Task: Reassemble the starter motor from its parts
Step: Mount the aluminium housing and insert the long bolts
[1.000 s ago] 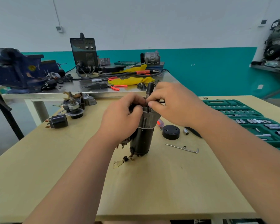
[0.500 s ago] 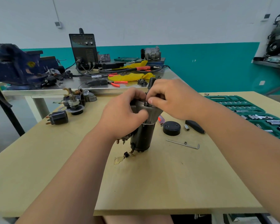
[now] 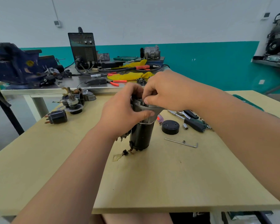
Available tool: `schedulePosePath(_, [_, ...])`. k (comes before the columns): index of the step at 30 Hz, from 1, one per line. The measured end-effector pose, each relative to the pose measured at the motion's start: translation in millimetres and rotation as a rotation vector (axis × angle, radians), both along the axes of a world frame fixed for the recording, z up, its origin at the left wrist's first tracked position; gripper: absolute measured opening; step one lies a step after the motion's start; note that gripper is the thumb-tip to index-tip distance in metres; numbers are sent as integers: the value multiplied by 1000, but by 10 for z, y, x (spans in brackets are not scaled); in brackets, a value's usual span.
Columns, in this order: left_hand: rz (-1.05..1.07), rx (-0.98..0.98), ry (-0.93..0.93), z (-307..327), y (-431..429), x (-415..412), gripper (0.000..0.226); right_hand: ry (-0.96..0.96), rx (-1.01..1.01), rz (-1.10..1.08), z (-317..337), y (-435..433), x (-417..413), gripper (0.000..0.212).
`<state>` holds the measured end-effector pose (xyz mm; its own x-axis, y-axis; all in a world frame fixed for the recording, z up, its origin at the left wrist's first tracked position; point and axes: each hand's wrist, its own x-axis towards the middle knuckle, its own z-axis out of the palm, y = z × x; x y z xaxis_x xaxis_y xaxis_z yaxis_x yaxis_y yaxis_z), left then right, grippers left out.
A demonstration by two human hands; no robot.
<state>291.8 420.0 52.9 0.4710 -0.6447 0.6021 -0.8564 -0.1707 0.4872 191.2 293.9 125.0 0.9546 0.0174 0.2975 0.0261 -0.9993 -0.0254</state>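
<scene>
- A motor [image 3: 141, 136] stands upright near the middle of a pale wooden worktop [image 3: 168, 183] — a black cylinder with a grey metal housing on top.
- The housing is gripped by the left hand [image 3: 121, 113]; its fingers are wrapped around the back and the thumb is pressed against the front.
- The right hand [image 3: 165, 92] is held over the top opening, fingers curled and pinched at the rim. Whether a small loose part is held between them cannot be seen.
- A wire with a brass tab [image 3: 117, 157] hangs free at the motor's base and lies on the worktop.
- Several parts are not yet fitted: a black plug-like cylinder with copper pins [image 3: 57, 117] and a cluster of metal parts [image 3: 73, 102] lie well apart to the left, and a round black cap [image 3: 170, 127] sits just to the right of the motor.
- A bent hex key [image 3: 183, 142] and a dark-handled tool [image 3: 195, 124] are laid out to the right, near the cap.
- Judged from this, the job is partly done — body and top housing are joined, while the loose parts and the final fastening appear to remain.
</scene>
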Motion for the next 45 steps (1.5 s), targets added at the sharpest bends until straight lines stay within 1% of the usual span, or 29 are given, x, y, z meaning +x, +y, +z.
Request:
schedulePosePath(3, [-9,-4,-3,10,-2,4,53,6,13,13,-5,-12,-5,16])
schedulePosePath(6, [-23,-3,17,23,-11,5,56,14,-46,41,-8,-10,-24,17])
schedulePosePath(9, [-32,9,33,45,-26,4,58,5,-100,7,-24,14,-32,20])
schedulePosePath(10, [-32,9,34,45,-27,8,58,-7,-69,-9,-35,23,-33,19])
schedulePosePath(13, [-24,-9,35,28,-20,17,58,-25,160,-67,-35,31,-30,13])
schedulePosePath(14, [-21,-14,34,24,-20,14,58,-17,203,-85,-25,26,-16,13])
schedulePosePath(19, [-3,-46,25,16,-14,1,57,-12,238,-123,3,61,48,15])
schedulePosePath(24, [13,-52,27,12,-30,-7,56,-42,157,-167,-12,115,46,12])
schedulePosePath(29, [106,-113,16,-35,-31,-32,55,-57,95,-198,-13,177,84,16])
schedulePosePath(32, [142,-131,11,-42,-12,-51,56,-83,14,-221,-31,236,141,13])
schedulePosePath(34, [156,-127,3,-36,-8,-46,54,-50,0,-188,-25,221,155,14])
schedulePosePath(37, [119,-118,0,-60,5,-14,43,16,84,-91,-53,141,102,13])
schedulePosePath(40, [84,-138,-19,-112,6,38,42,-54,152,-18,-166,80,95,9])
schedulePosePath(43, [96,-188,-48,-158,-20,126,50,-87,77,43,-197,93,204,9])
schedulePosePath(44, [92,-210,-51,-176,-23,163,50,-123,80,73,-157,101,230,9])
schedulePosePath(45, [90,-234,-47,-204,-14,200,48,-197,119,106,-105,92,243,9])
